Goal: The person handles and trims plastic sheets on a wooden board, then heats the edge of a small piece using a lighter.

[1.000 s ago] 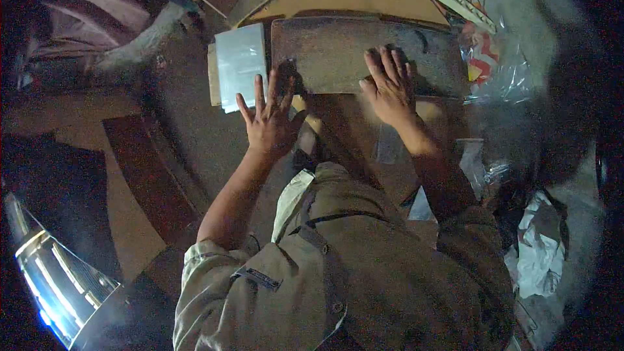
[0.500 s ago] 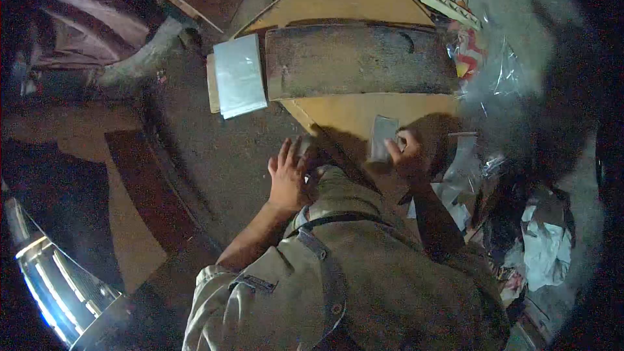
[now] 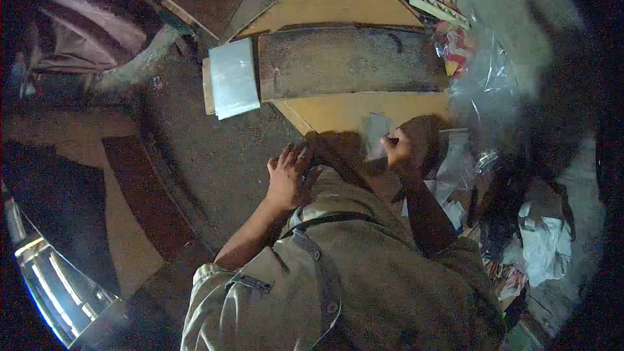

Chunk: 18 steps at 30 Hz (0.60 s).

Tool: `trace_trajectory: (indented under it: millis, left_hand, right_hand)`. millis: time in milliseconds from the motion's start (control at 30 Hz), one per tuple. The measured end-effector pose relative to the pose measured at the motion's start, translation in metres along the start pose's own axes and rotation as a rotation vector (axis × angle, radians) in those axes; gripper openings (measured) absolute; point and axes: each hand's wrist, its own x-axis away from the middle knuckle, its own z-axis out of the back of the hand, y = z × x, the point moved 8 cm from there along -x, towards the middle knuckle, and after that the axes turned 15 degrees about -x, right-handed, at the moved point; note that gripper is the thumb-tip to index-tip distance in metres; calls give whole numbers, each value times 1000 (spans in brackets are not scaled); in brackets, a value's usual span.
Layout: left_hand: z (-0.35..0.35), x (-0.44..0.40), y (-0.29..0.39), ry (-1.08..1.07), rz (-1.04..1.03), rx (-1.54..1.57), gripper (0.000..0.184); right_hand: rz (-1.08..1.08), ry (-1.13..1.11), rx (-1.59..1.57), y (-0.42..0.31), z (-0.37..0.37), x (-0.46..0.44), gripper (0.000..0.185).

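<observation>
My right hand (image 3: 404, 153) is closed, thumb and fingers pinching a small, pale grey, see-through rectangular sheet (image 3: 376, 131). The sheet is over the near edge of a tan board (image 3: 338, 112); whether it touches the board I cannot tell. My left hand (image 3: 286, 170) is by my lap with its fingers stretched out, and nothing shows in it. Beyond both hands a dark, worn rectangular plank (image 3: 351, 62) lies across the tan board. Left of the plank sits a stack of pale plastic sheets (image 3: 234, 81) on a piece of brown card (image 3: 208, 88).
A white power strip (image 3: 439, 8) is at the far right corner of the board. Crumpled clear plastic (image 3: 487, 68) lies along the right side. White bags (image 3: 546, 247) are lower right. Brown cloth (image 3: 97, 26) is at upper left, a bright glass panel (image 3: 58, 286) at lower left.
My right hand and the grey sheet have shifted slightly, and the sheet's outline now looks doubled or blurred. My left hand stays by my lap. The whole view has moved a little.
</observation>
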Motion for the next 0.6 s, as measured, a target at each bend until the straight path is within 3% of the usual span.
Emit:
trace_trajectory:
  millis: [233, 333, 433, 500, 600]
  left_hand:
    - [-13, 2, -1, -8, -31, 13, 52]
    - [-8, -3, 9, -24, -83, -2, 51]
    - [4, -12, 22, -31, -108, 38, 52]
    - [2, -16, 28, -38, -111, 66, 53]
    - [-3, -17, 33, -40, -156, 66, 53]
  right_hand:
    - [99, 91, 178, 7, -1, 0, 29]
    - [243, 276, 207, -2, 8, 3, 27]
    - [36, 98, 124, 45, 2, -14, 25]
    - [244, 207, 18, 51, 3, -15, 22]
    - [392, 193, -8, 27, 11, -10, 20]
